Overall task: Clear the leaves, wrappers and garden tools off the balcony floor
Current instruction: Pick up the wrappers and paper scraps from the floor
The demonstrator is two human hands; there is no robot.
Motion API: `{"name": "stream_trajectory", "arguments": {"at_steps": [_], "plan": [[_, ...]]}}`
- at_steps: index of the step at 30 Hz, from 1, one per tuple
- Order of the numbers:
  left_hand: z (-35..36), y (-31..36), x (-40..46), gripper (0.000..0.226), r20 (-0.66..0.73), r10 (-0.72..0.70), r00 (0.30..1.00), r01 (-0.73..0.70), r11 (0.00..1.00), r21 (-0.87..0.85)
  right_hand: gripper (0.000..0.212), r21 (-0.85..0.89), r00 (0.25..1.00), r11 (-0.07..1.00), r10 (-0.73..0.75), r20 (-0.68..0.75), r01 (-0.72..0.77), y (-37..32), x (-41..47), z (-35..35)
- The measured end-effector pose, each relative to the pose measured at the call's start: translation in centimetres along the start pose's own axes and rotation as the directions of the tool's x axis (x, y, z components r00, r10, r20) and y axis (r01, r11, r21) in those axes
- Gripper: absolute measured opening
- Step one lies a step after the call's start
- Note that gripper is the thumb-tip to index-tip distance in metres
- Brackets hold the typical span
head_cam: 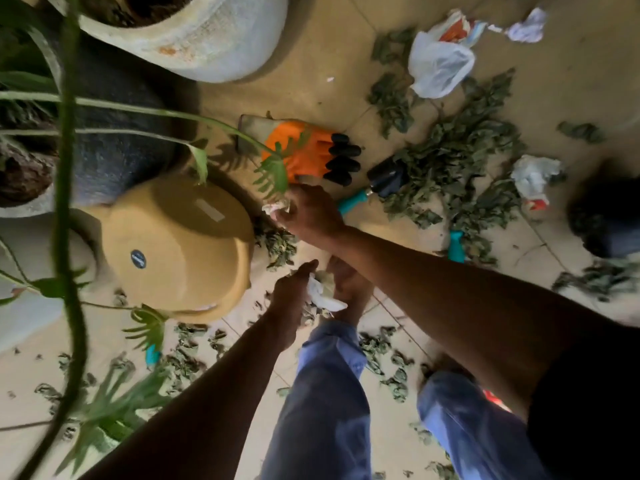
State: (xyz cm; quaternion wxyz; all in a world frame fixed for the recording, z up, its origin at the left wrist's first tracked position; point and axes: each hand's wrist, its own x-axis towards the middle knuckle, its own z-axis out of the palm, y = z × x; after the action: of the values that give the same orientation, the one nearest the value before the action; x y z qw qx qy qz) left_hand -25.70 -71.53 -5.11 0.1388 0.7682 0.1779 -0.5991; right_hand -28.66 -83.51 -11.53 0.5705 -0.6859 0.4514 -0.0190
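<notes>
My right hand [309, 214] reaches to the floor beside the orange garden glove [304, 150] and pinches a small crumpled white wrapper [275, 206]. My left hand [294, 299] is lower, near my bare foot, holding a crumpled white paper [323, 296]. A trowel with a teal handle [375, 183] lies just right of the glove, its dark blade against a big heap of dried leaves [457, 161]. A second teal handle [456, 245] sticks out of the leaves. More wrappers lie farther off: a white plastic bag [440, 64], a white tissue [528, 27] and a crumpled packet [533, 180].
An overturned tan pot [180, 251] lies left of my hands. A large white planter [194, 36] and a dark pot [114, 133] stand behind it, plant stems hanging across the left. Dried leaves litter the tiled floor [571, 81] around my legs. A teal object [152, 355] lies lower left.
</notes>
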Motion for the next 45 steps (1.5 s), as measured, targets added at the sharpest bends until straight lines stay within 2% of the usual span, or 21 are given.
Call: {"name": "stream_trajectory", "arguments": {"at_steps": [2, 4, 6, 10, 14, 17, 20, 23, 25, 29, 33, 36, 38, 40, 42, 45], "plan": [[1.2, -0.2, -1.1, 0.041, 0.068, 0.026, 0.997, -0.020, 0.996, -0.089, 0.018, 0.113, 0.996, 0.992, 0.070, -0.063, -0.063, 1.1, -2.7, -2.1], [2.2, -0.2, -1.9, 0.045, 0.126, 0.048, 0.991, -0.015, 0.968, -0.252, 0.018, 0.167, 0.988, 0.980, 0.126, -0.083, -0.111, 2.2, -5.9, -4.0], [4.2, 0.0, -4.2, 0.039, 0.174, 0.055, 0.983, 0.018, 0.920, -0.392, 0.020, 0.215, 0.979, 0.965, 0.173, -0.105, -0.148, 2.7, -9.2, -6.5], [7.6, 0.9, -7.5, 0.041, 0.207, 0.097, 0.973, 0.014, 0.878, -0.478, 0.018, 0.172, 0.965, 0.982, 0.122, -0.231, -0.083, 3.0, -15.3, -10.4], [10.8, 1.8, -10.0, 0.064, 0.297, 0.117, 0.948, 0.028, 0.896, -0.442, 0.021, 0.098, 0.949, 0.990, 0.127, -0.290, -0.102, 1.3, -18.8, -12.6], [12.6, 2.9, -11.5, 0.056, 0.302, 0.134, 0.944, 0.023, 0.885, -0.465, 0.022, -0.053, 0.923, 0.995, 0.063, -0.380, -0.089, -0.2, -20.0, -14.2], [14.2, 4.4, -12.7, 0.059, 0.305, 0.178, 0.936, -0.016, 0.884, -0.466, 0.029, -0.145, 0.914, 0.985, 0.025, -0.404, -0.091, -1.3, -20.0, -15.6], [15.4, 6.2, -13.2, 0.043, 0.315, 0.213, 0.925, -0.070, 0.910, -0.409, 0.008, -0.062, 0.871, 0.990, 0.083, -0.484, -0.129, -1.4, -18.9, -17.5], [16.2, 7.3, -12.6, 0.035, 0.286, 0.208, 0.935, -0.099, 0.931, -0.352, 0.004, -0.054, 0.850, 0.987, 0.104, -0.516, -0.154, -1.2, -17.9, -18.8], [16.9, 9.9, -11.9, 0.020, 0.266, 0.225, 0.937, -0.142, 0.944, -0.299, 0.014, 0.060, 0.888, 0.996, 0.083, -0.452, -0.063, -0.1, -16.0, -21.0], [17.1, 11.9, -10.3, 0.018, 0.231, 0.194, 0.953, -0.140, 0.963, -0.231, 0.013, 0.064, 0.831, 0.987, 0.161, -0.532, -0.150, 2.4, -13.0, -23.9], [17.0, 12.8, -8.5, 0.020, 0.224, 0.169, 0.960, -0.126, 0.972, -0.196, 0.028, -0.103, 0.840, 0.959, 0.175, -0.513, -0.263, 5.1, -9.0, -27.0], [16.7, 13.0, -6.9, 0.020, 0.234, 0.173, 0.957, -0.125, 0.971, -0.204, 0.045, -0.354, 0.896, 0.878, 0.162, -0.414, -0.322, 7.0, -5.9, -29.0], [16.5, 13.2, -6.0, 0.027, 0.237, 0.185, 0.954, -0.141, 0.972, -0.189, 0.061, -0.525, 0.933, 0.787, 0.175, -0.315, -0.325, 8.4, -2.9, -30.4], [16.1, 13.1, -4.8, 0.036, 0.258, 0.197, 0.946, -0.158, 0.974, -0.162, 0.073, -0.614, 0.950, 0.728, 0.190, -0.246, -0.305, 9.7, -0.4, -31.3], [15.6, 13.0, -3.6, 0.024, 0.301, 0.198, 0.933, -0.162, 0.977, -0.139, 0.080, -0.660, 0.950, 0.686, 0.261, -0.170, -0.306, 11.1, 2.2, -31.9]]}}
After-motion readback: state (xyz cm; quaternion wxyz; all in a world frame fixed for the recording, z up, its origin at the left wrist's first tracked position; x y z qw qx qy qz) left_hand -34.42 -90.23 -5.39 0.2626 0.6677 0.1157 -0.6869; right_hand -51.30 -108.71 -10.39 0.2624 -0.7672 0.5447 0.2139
